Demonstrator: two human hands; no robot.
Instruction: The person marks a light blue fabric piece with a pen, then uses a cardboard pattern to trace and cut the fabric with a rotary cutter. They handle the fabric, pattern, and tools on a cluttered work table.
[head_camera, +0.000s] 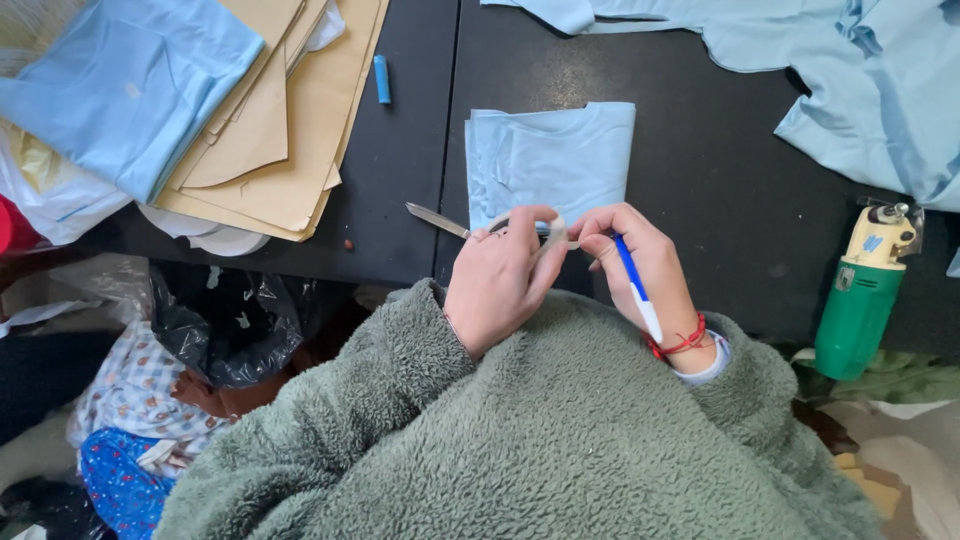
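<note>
- Nearest the camera, fuzzy grey-green fleece sleeves (520, 430) fill the bottom of the view.
- Left hand (497, 277) is curled shut around scissors (437, 220), blade tip sticking out to the left, and it's also pinching a little pale strip (553, 238).
- Right hand (640, 262) has the other end of that strip between its fingertips, with a blue-and-white pen (634, 285) tucked along the palm. Hands are basically touching.
- Just past them, a folded light blue fabric piece (550, 155) sits on the black table (700, 180).
- Off to the right there's a green and cream power tool (865, 295).
- Far left: tan paper patterns (290, 130) and more blue cloth (120, 85).
</note>
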